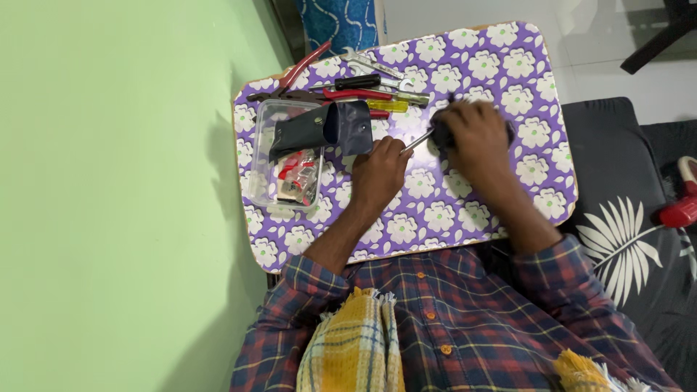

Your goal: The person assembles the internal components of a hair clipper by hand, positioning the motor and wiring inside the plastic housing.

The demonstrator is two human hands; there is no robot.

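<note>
Metal rod [416, 140], thin and shiny, lay between two hands above the flowered table [501, 189]. It looked hard, light and slippery, best held near its ends. The left hand [381, 172] was closed on one end; the right hand [472, 134] squeezed a dark cloth [440, 123] around the other. A clear box [265, 167] sat nearby.

The right hand [472, 134] blurs over a dark object [440, 131], hiding most of it; a metal tool [417, 141] vanishes into the left hand [379, 174]. At 3 o'clock, a red item [680, 210] is cut off.
</note>
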